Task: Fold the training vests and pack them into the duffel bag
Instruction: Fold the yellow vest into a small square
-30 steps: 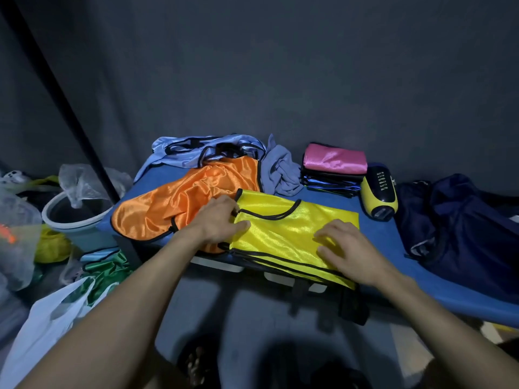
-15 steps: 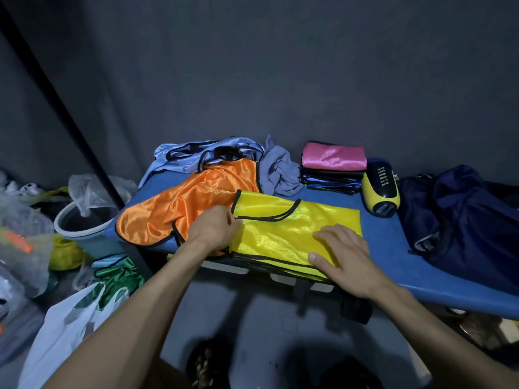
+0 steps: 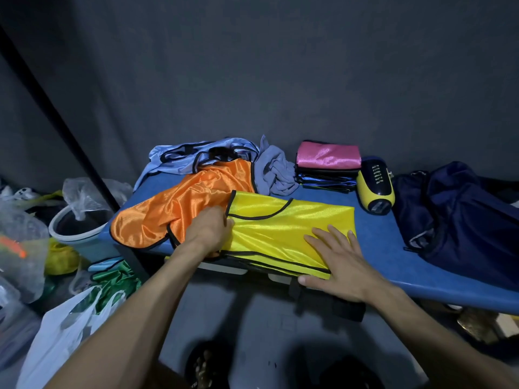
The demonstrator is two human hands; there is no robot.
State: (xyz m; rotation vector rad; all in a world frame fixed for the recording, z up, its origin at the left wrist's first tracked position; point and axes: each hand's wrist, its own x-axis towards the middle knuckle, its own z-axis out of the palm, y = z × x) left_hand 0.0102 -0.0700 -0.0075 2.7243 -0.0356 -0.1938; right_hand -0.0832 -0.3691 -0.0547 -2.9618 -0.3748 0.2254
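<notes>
Blue table (image 3: 376, 242): your left hand (image 3: 209, 233) grips the yellow vest (image 3: 280, 228) at the front edge, fingers curled; right hand (image 3: 335, 261) presses flat, fingers spread. Slick cloth overhangs that edge; it may slide off if you lift either hand.

Front vest (image 3: 292, 231): shiny yellow, black trim
Vest beside it (image 3: 179, 211): orange, black trim
Rear vest (image 3: 196, 155): pale blue, black trim
Folded stack top (image 3: 328, 158): pink
Surface (image 3: 393, 248): blue
Duffel bag (image 3: 463, 209): navy
</notes>
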